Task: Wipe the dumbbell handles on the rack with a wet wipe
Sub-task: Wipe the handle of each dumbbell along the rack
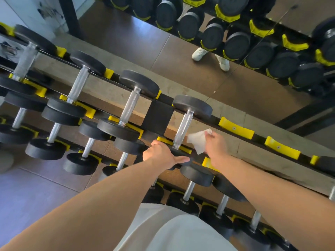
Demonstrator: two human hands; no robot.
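Head view: right hand [216,145] pinches wet wipe [198,140] just beside the rightmost top-tier dumbbell handle [183,128] on the rack [235,128], left hand [159,153] gripping its near plate; wiping apparently imminent, next wrapping wipe around handle.

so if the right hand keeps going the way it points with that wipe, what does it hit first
Most likely the knurled handle of the rightmost top-row dumbbell. The right hand pinches the wet wipe just beside it, so the wipe would touch first, though depth is unclear.
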